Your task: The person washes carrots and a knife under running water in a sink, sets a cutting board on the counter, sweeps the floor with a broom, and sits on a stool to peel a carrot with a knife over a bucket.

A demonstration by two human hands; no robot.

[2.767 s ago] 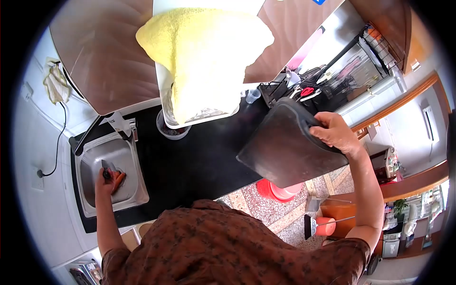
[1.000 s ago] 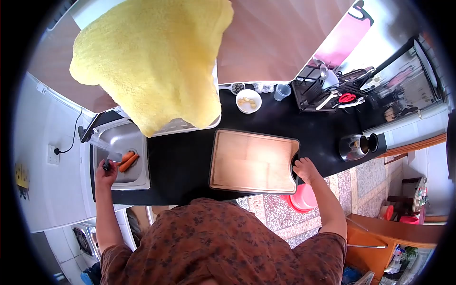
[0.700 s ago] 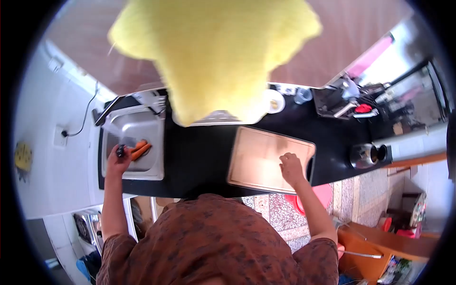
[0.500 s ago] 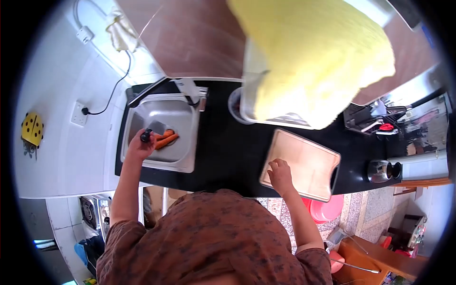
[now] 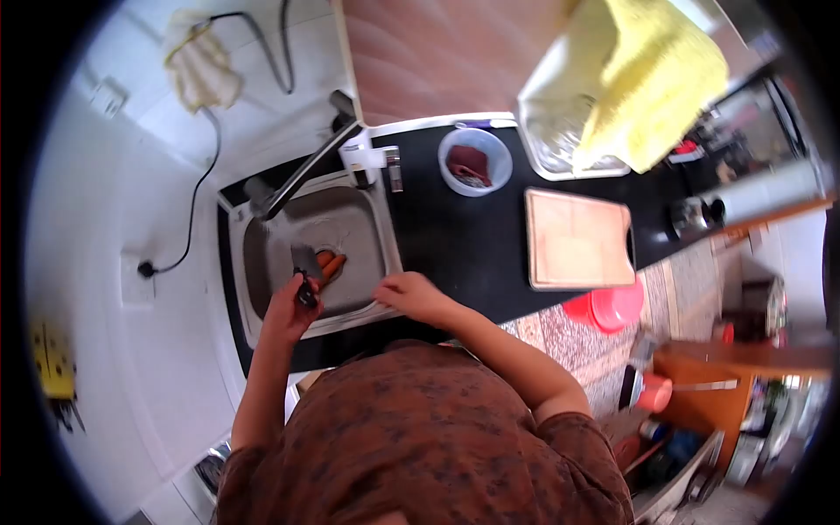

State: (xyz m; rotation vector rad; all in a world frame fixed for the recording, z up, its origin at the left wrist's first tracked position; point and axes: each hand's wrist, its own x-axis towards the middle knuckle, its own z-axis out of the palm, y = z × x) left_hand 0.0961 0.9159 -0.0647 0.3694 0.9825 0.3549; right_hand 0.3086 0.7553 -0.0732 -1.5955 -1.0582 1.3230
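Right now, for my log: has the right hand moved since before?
Yes, leftward: the right hand has gone from over the cutting board to the sink rim.

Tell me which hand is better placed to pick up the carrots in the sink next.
Right, I'd judge. The right hand looks empty and is at the right edge of the sink, close to the carrots. The left hand is near them too, but grips a knife.

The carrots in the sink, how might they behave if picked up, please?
The carrots look firm, so they should be stiff. Their long, rounded shape suggests they may roll. With water apparently running from the tap, they could be slippery.
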